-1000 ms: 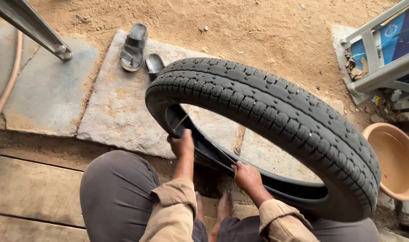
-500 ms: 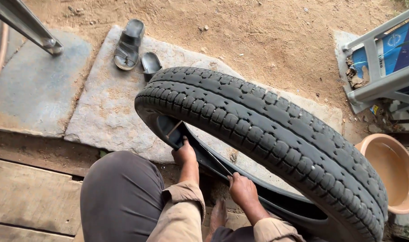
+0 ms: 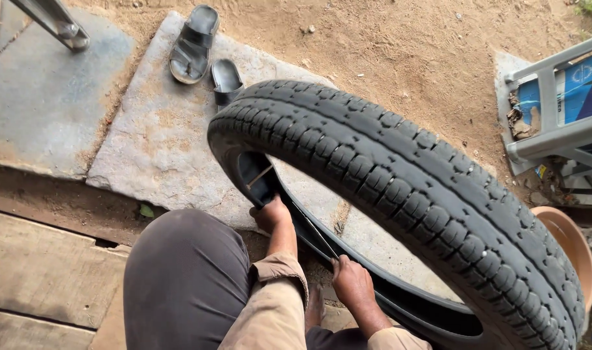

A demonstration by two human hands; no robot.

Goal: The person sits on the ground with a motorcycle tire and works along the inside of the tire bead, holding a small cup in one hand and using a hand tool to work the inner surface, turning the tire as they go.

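Black rubber fills most of the view: a big tyre (image 3: 399,194) stands upright and tilted on the ground in front of the person's knees, its tread toward the camera. Grey stone slabs (image 3: 147,149) lie beyond it on sandy earth, with wooden planks (image 3: 43,266) at lower left. A blue and grey metal frame (image 3: 561,110) and a tan basin (image 3: 571,243) sit to the right. Two dark sandals (image 3: 195,42) rest on the slab. The left hand (image 3: 272,214) grips the tyre's inner edge; the right hand (image 3: 352,284) is closed on the same edge, lower down.
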